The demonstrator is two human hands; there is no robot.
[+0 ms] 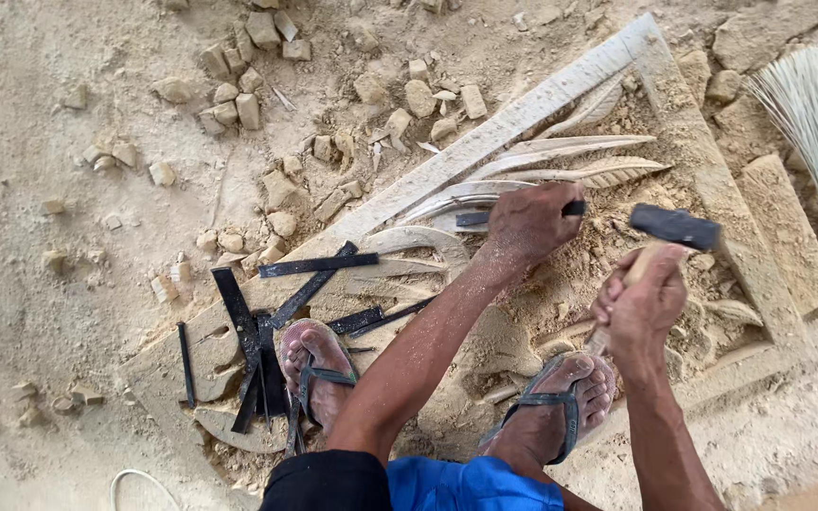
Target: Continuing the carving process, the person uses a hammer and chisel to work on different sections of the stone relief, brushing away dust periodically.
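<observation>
Much of the slab was already carved when I looked: long feather-like leaves stood out clean in its upper half, and a curved scroll lay finished to their left. I judged the work as perhaps half done, because the middle and lower right part under the hands was rough, covered with crumbs and dust, with only shallow shapes beginning there.

One chisel was in the left hand, which was closed fully around it. Its long axis lay almost level across the view, the dark flat blade end pointing left toward the leaves and the struck end pointing right. The right hand was wrapped tight on the wooden handle of a hammer, whose dark head hung just right of the chisel end, near but apart from it. The hammer handle ran up and slightly right from the fist.

Both feet in sandals rested on the slab. Spare chisels lay crossed beside the left foot. Stone chips were scattered on the sandy ground beyond, and a broom lay at the far right.
</observation>
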